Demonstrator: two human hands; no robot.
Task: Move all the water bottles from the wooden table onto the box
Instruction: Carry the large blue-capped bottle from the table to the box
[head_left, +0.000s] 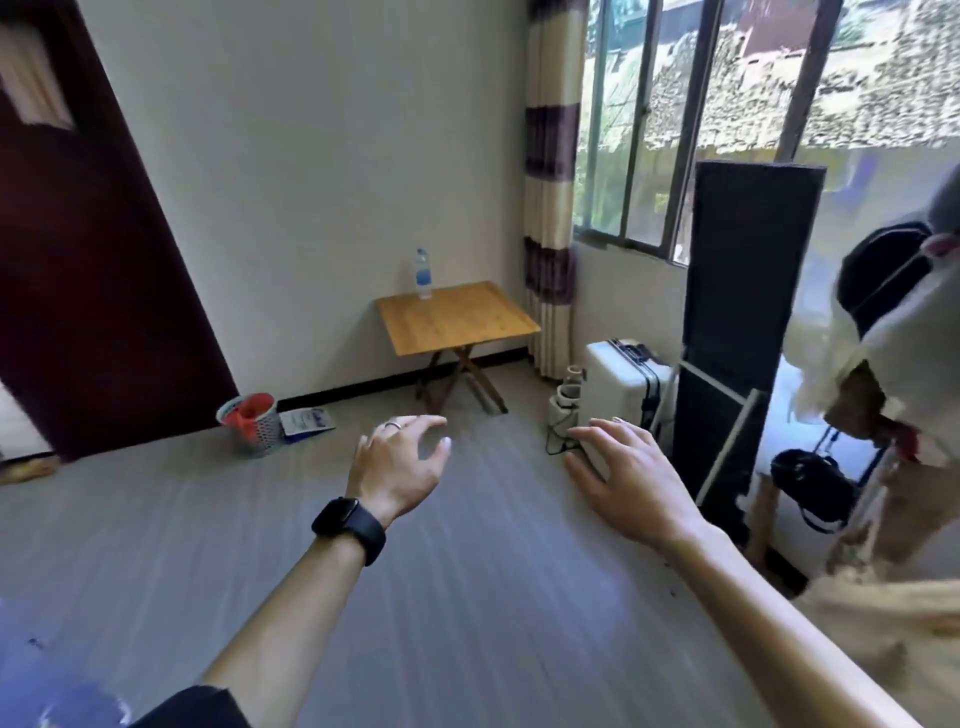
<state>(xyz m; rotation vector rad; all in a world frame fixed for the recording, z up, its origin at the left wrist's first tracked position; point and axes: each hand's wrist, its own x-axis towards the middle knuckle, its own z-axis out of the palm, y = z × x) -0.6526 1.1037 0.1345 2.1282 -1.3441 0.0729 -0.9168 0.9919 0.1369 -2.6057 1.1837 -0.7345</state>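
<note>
Facing the wooden table (457, 317) across the room now, with one water bottle (423, 274) standing upright near its back edge by the wall, well out of reach. Looks to me like the approach for a pickup. Left hand (400, 462) is out front, fingers loosely curved, holding nothing; right hand (628, 478) is spread flat, empty too, touching nothing. Next move calls for closing that gap and wrapping a hand round the bottle's body. No box in sight from here.
</note>
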